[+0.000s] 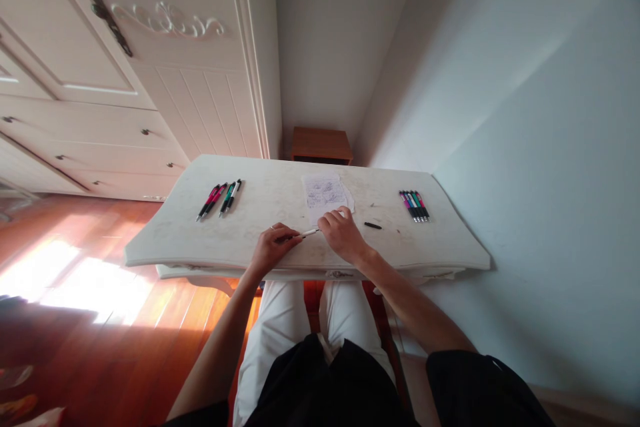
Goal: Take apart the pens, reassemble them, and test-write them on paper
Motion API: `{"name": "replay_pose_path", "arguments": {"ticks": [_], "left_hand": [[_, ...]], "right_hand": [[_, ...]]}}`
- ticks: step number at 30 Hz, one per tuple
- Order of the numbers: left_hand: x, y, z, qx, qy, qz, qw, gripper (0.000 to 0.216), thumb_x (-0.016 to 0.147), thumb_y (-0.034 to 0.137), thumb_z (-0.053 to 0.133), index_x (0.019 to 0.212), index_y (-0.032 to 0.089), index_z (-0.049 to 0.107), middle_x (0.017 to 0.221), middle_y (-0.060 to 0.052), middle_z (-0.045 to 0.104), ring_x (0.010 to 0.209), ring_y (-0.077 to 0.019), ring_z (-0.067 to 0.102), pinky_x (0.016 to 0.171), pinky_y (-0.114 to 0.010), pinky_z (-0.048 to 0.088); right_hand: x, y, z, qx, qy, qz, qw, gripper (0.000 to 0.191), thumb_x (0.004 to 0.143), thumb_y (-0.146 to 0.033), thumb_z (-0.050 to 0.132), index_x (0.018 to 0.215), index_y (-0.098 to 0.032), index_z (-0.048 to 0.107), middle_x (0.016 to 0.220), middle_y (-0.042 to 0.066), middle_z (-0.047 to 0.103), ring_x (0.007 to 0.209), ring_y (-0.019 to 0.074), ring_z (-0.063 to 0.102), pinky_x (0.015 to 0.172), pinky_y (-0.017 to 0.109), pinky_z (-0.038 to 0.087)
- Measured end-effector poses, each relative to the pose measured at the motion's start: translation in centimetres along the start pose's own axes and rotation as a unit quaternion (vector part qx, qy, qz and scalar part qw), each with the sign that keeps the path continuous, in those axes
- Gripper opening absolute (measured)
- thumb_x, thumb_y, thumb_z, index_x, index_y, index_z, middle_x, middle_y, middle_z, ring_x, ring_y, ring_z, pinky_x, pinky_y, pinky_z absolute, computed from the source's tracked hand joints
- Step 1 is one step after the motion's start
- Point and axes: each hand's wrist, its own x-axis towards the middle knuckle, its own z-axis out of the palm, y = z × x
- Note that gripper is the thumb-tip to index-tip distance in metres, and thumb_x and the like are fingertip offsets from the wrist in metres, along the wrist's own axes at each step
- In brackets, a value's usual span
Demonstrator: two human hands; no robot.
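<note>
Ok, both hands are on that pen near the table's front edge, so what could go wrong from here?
1. The pen is held between the left hand and right hand close to the table front edge; a dropped part could roll off onto the floor.
2. The small black piece lies loose beside the right hand and could get knocked away.
3. The right hand could smudge the paper.

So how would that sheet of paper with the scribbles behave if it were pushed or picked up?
The sheet of paper looks thin and lies flat, so it is probably light and floppy. On the smooth white table it would likely slide easily.
</note>
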Motion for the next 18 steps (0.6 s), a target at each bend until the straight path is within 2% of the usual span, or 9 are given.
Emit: {"name": "replay_pose_path", "arguments": {"ticks": [9,18], "left_hand": [[0.1,0.3,0.0,-0.013,0.010,-0.008,1.000,0.019,0.076,0.040,0.070,0.081,0.022,0.075,0.080,-0.004,0.068,0.073,-0.0162,0.062,0.068,-0.027,0.049],[0.1,-0.1,-0.1,-0.008,0.002,-0.001,1.000,0.018,0.076,0.039,0.070,0.082,0.023,0.075,0.080,-0.004,0.068,0.074,-0.0162,0.062,0.069,-0.027,0.049]], "right_hand": [[-0.1,0.1,0.2,0.067,0.023,0.005,0.998,0.023,0.094,-0.011,0.039,0.083,-0.018,0.058,0.081,0.006,0.062,0.082,0.0197,0.052,0.094,0.038,0.026],[-0.6,0.1,1.5,0.164,0.042,0.048,0.984,0.017,0.094,-0.014,0.046,0.084,-0.019,0.059,0.081,0.003,0.066,0.083,0.0164,0.057,0.091,0.034,0.026]]}}
